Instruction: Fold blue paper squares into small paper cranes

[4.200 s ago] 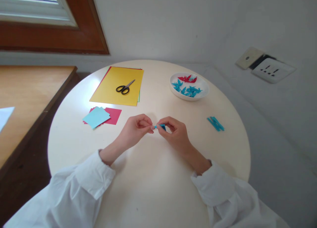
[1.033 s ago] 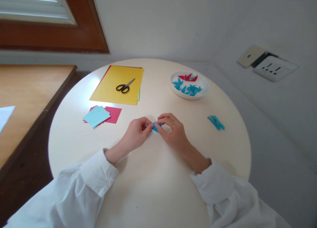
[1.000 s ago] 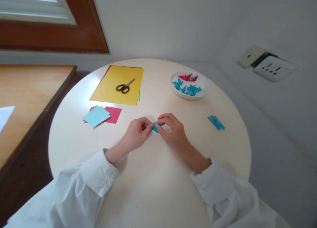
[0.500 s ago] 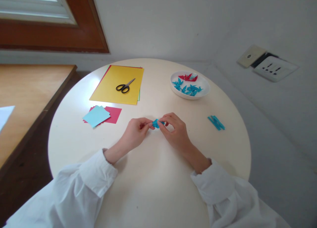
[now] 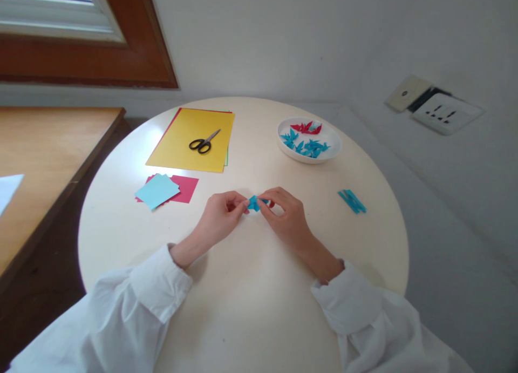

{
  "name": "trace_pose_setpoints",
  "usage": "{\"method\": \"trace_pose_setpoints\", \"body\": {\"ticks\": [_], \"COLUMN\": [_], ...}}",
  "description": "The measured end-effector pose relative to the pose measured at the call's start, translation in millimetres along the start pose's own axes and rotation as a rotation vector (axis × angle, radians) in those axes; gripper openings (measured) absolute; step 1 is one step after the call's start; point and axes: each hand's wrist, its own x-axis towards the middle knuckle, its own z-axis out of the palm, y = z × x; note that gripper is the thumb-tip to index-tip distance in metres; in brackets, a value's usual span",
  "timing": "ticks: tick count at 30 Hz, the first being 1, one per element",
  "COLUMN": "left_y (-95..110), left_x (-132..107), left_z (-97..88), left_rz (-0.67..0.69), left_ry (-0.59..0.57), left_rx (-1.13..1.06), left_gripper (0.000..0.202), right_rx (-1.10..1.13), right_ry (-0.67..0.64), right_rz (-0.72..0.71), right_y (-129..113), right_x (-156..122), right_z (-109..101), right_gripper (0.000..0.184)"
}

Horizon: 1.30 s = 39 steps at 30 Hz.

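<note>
A small blue origami crane [image 5: 254, 203] is pinched between both hands above the middle of the round table. My left hand [image 5: 225, 214] grips its left end between thumb and fingertips. On the other side, my right hand [image 5: 286, 214] pinches the right end the same way. Fingertips cover both ends, so its exact shape is partly hidden. Beyond my right hand stands a white dish [image 5: 284, 151] with several blue cranes [image 5: 311, 148] and some red cranes [image 5: 306, 128] in it.
Scissors [image 5: 205, 142] lie on yellow paper sheets [image 5: 174, 146] at the back left. Nearer are light-blue squares [image 5: 157, 191] over pink paper [image 5: 189, 189]. Folded blue strips [image 5: 353, 201] rest at the right of the white table [image 5: 251, 308]. A wooden desk [image 5: 44, 162] stands at the left.
Both hands keep nearly the same place and stay pinched on the blue crane; the fingers shift only slightly. The whole view has moved a little.
</note>
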Motion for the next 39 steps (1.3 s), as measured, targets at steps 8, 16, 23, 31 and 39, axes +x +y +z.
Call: {"method": "trace_pose_setpoints", "body": {"ticks": [8, 16, 23, 31, 39], "left_y": [-6.3, -5.7, -10.6, -8.7, -11.8], "left_x": [2.0, -0.2, 2.1, 2.4, 1.4], "left_z": [-0.6, 2.6, 3.6, 0.8, 0.9], "left_rz": [0.187, 0.165, 0.171, 0.198, 0.3], "left_ry": [0.185, -0.004, -0.049, 0.015, 0.006], "left_rx": [-0.038, -0.284, -0.31, -0.224, -0.193], "left_gripper": [0.017, 0.025, 0.027, 0.018, 0.012], "right_rx": [0.062, 0.149, 0.205, 0.178, 0.195], "right_ry": [0.003, 0.004, -0.028, 0.022, 0.062], "right_rz": [0.072, 0.104, 0.026, 0.135, 0.082], "right_y": [1.8, 2.0, 2.8, 2.4, 1.7], "right_x": [-1.2, -1.1, -3.1, -3.0, -2.8], "right_z": [-0.7, -1.2, -1.2, -1.6, -1.1], "right_gripper": [0.007, 0.006, 0.012, 0.007, 0.01]}}
